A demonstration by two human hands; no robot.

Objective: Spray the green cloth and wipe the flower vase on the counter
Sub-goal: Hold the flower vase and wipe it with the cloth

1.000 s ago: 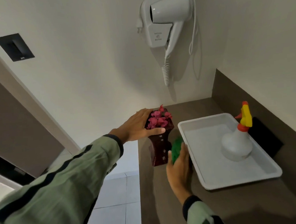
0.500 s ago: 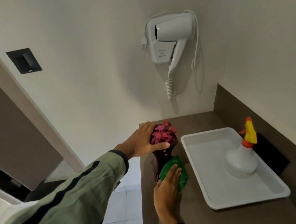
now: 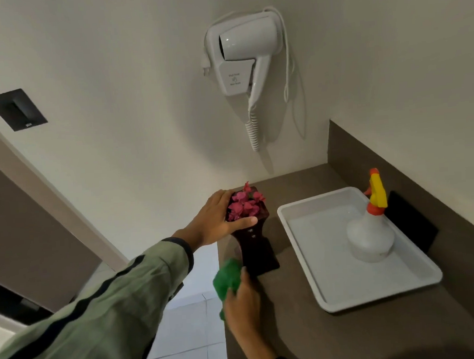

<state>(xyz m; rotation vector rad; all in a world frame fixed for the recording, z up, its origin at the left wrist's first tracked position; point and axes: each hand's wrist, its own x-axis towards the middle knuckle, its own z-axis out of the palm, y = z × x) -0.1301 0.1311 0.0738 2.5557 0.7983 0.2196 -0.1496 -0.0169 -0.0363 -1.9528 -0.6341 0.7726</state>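
Note:
A dark red flower vase (image 3: 256,251) with pink flowers (image 3: 243,205) stands upright near the left edge of the brown counter (image 3: 339,337). My left hand (image 3: 219,221) grips the vase's rim, thumb across the front. My right hand (image 3: 243,305) holds the bunched green cloth (image 3: 227,279) against the vase's lower left side. A clear spray bottle (image 3: 370,238) with a yellow and orange trigger head stands in the white tray (image 3: 298,228) to the right, untouched.
A white hair dryer (image 3: 244,47) with a coiled cord hangs on the wall above the counter. A black flat object (image 3: 414,221) leans by the backsplash behind the tray. The counter's left edge drops to a tiled floor (image 3: 189,322).
My right hand has slid the green cloth from the vase's right side, around its front base, to its lower left side. My left hand kept its grip on the rim.

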